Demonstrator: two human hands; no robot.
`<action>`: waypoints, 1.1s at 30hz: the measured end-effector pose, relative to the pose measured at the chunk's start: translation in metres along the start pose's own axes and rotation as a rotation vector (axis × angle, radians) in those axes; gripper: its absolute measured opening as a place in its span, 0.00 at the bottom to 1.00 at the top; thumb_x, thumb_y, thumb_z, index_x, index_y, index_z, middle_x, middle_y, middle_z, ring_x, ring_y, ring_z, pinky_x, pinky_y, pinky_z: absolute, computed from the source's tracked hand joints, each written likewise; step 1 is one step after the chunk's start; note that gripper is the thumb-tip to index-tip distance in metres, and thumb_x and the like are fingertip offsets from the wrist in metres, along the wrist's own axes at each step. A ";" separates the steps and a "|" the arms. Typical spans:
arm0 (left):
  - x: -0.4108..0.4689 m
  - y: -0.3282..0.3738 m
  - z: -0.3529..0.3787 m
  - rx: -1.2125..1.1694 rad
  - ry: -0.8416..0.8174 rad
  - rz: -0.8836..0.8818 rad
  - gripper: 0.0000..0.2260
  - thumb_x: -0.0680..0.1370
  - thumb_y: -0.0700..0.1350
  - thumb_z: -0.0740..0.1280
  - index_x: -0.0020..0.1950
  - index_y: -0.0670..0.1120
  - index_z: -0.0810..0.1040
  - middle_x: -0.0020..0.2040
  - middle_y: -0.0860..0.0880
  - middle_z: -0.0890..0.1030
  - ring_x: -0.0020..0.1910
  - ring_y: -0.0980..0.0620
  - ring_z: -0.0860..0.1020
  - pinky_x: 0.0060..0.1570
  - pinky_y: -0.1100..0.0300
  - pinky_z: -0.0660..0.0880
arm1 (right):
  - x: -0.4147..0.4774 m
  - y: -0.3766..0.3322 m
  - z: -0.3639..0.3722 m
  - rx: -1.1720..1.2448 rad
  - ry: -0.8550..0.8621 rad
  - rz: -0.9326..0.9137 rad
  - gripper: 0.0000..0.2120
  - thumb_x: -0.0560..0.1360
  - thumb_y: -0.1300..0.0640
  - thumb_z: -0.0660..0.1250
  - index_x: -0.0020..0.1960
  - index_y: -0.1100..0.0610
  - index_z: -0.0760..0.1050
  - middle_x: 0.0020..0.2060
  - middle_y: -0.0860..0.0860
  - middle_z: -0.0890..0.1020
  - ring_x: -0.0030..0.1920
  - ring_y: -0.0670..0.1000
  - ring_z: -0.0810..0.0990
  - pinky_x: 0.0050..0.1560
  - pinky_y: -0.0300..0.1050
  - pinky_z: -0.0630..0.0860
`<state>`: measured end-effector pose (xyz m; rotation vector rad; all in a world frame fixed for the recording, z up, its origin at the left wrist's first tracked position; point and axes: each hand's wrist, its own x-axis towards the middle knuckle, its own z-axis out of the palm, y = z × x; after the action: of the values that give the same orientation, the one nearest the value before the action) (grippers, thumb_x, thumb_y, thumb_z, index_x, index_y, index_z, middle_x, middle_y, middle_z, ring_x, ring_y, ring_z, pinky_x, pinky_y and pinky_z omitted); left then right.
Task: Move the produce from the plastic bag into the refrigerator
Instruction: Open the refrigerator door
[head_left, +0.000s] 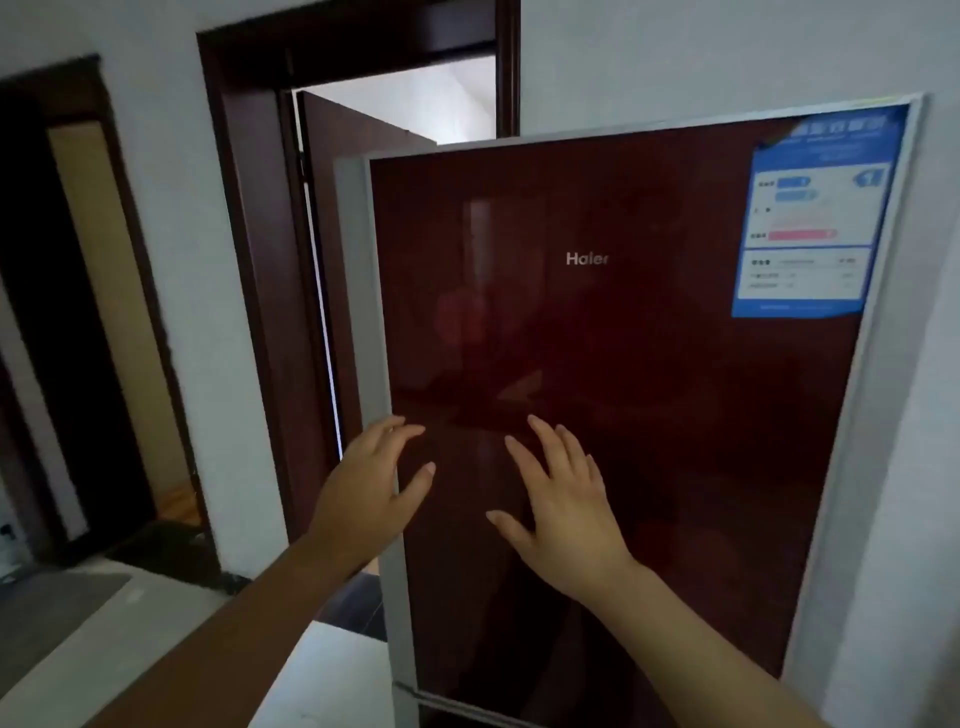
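Left hand (371, 493), right hand (566, 517), glossy refrigerator (649, 364)

Dim indoors, lit mainly by daylight through the open doorway (415, 104). Soft and motion-smeared throughout, worst toward the left edge, with the print on the blue energy label (810, 218) unreadable. Pale vertical glare streak and faint reflections on the glossy refrigerator door (649, 374); wide-angle bending of straight lines near the edges.

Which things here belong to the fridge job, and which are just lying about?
Part of the job: fridge, left hand, right hand.
Just there: label on the fridge, wooden door, mat.
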<state>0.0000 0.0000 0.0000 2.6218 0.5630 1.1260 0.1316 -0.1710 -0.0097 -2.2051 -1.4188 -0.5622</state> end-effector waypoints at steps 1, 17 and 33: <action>0.005 -0.006 -0.002 -0.045 0.040 -0.002 0.27 0.73 0.62 0.55 0.66 0.49 0.71 0.67 0.50 0.69 0.67 0.52 0.68 0.65 0.54 0.68 | 0.007 -0.003 0.004 -0.012 0.031 -0.028 0.34 0.74 0.41 0.62 0.74 0.52 0.55 0.76 0.54 0.52 0.75 0.59 0.48 0.71 0.62 0.54; 0.099 -0.127 -0.006 -0.490 -0.068 -0.045 0.38 0.70 0.55 0.71 0.74 0.57 0.53 0.70 0.58 0.65 0.66 0.62 0.66 0.64 0.55 0.67 | 0.097 -0.027 0.078 -0.327 0.328 0.301 0.49 0.65 0.33 0.63 0.76 0.53 0.46 0.76 0.57 0.44 0.74 0.62 0.41 0.66 0.72 0.47; 0.099 -0.142 0.027 -0.874 -0.153 -0.173 0.25 0.69 0.46 0.74 0.60 0.58 0.66 0.55 0.53 0.78 0.54 0.52 0.78 0.50 0.57 0.76 | 0.075 -0.027 0.095 -0.339 0.303 0.406 0.49 0.65 0.34 0.66 0.76 0.46 0.42 0.76 0.50 0.41 0.75 0.56 0.39 0.71 0.61 0.47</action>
<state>0.0463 0.1690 -0.0053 1.8357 0.1827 0.8384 0.1448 -0.0521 -0.0409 -2.4420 -0.7352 -0.9905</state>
